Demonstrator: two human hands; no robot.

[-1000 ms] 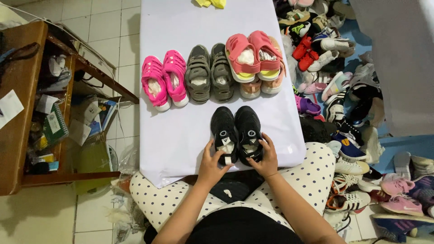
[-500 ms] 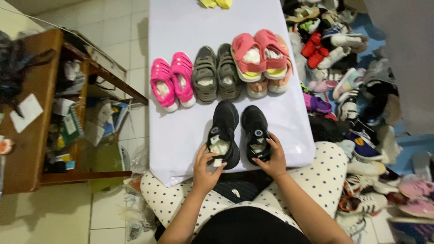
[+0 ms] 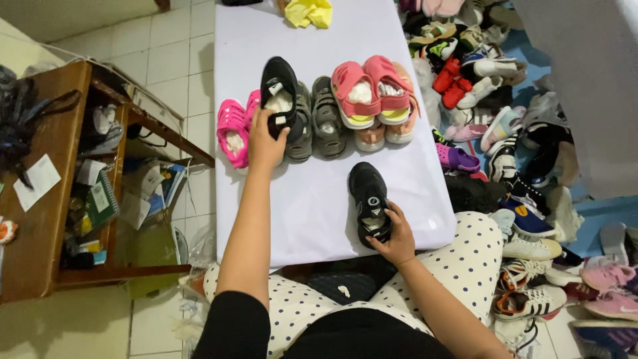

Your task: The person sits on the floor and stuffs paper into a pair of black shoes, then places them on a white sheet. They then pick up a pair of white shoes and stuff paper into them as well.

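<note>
My left hand (image 3: pixel 266 143) grips a black shoe (image 3: pixel 280 94) by its heel and holds it over the row of shoes, above the pink pair (image 3: pixel 234 130) and the grey pair (image 3: pixel 315 121). My right hand (image 3: pixel 395 234) holds the heel of the other black shoe (image 3: pixel 369 197), which lies flat on the white sheet (image 3: pixel 312 206) near its front edge. A coral-pink pair of sandals (image 3: pixel 372 93) stacked on another pair stands at the right end of the row.
A big heap of mixed shoes (image 3: pixel 525 166) covers the floor to the right. A wooden shelf (image 3: pixel 60 199) with papers and clutter stands on the left. A yellow cloth item (image 3: pixel 309 12) lies at the sheet's far end. My polka-dot-covered legs are below.
My left hand lifted one black shoe away from its mate and carried it forward-left over the row. My right hand stays on the other black shoe.
</note>
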